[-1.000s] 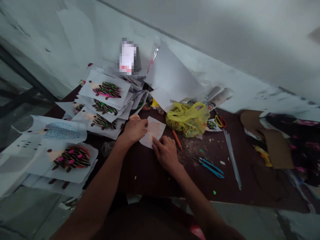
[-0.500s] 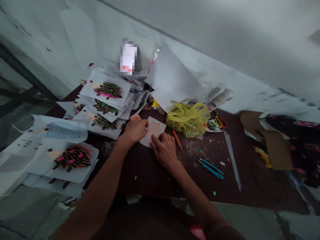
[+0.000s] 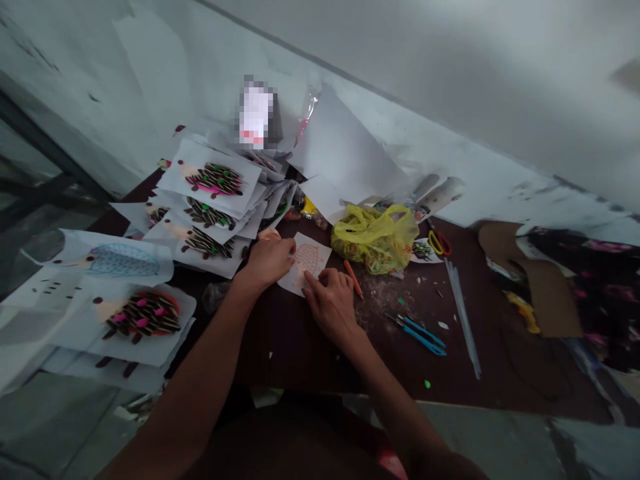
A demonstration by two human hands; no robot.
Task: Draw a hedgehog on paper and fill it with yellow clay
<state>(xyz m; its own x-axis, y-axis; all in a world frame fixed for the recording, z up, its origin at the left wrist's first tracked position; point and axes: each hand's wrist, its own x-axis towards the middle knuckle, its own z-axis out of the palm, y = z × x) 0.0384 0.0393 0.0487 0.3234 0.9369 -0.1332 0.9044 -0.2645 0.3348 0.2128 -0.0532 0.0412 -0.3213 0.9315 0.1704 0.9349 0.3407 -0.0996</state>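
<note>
A small white paper (image 3: 321, 255) with an orange scribbled hedgehog-like drawing lies on the dark table. My left hand (image 3: 270, 261) is at its left edge, fingers closed together; whatever they hold is hidden. Just beyond that hand sits a peach-coloured lump (image 3: 270, 235). On the paper's lower right part rests my right hand (image 3: 334, 303), its thumb reaching onto the drawing, apart from the bent fingers, with nothing visible held. An orange crayon-like stick (image 3: 353, 279) lies right of the paper. Behind it is a yellow plastic bag (image 3: 375, 240) with bits inside.
Stacked hedgehog pictures (image 3: 217, 180) fill the left side, with another pile (image 3: 143, 317) nearer me. To the right lie blue-handled snips (image 3: 423, 335), scissors (image 3: 440, 245) and clear sticks (image 3: 464, 323). A blurred-out upright rectangle (image 3: 256, 113) leans near the wall.
My right thumb has shifted slightly on the paper and the gap between it and the fingers looks wider. My left hand stays in place; the whole view has drifted slightly.
</note>
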